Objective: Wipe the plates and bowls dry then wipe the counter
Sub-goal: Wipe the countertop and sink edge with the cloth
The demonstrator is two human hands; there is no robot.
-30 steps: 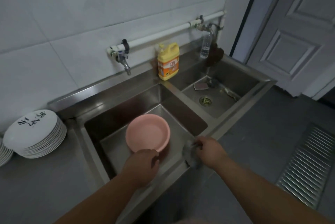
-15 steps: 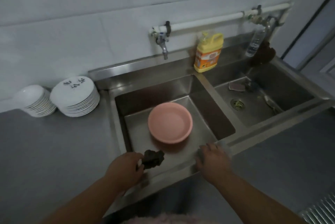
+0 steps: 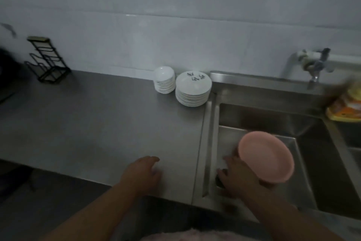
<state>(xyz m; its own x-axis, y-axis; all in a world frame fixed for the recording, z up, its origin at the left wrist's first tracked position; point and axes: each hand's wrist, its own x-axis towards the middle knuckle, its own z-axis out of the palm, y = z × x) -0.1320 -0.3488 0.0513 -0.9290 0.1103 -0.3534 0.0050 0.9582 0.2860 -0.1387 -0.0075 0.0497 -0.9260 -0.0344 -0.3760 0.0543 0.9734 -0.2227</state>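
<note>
Two hands have shifted since half a second ago: the left hand [image 3: 143,173], which pinched a dark cloth then, now rests loose-fingered on the counter [image 3: 93,123] holding nothing, while the right hand [image 3: 239,177] grasps the pink bowl [image 3: 266,155] and lifts it above the sink [image 3: 273,115]. Being round, the bowl has no long axis; its mouth tilts up and toward the camera. Drying looks barely begun, with white plates [image 3: 193,89] and bowls [image 3: 165,79] stacked untouched by the wall.
</note>
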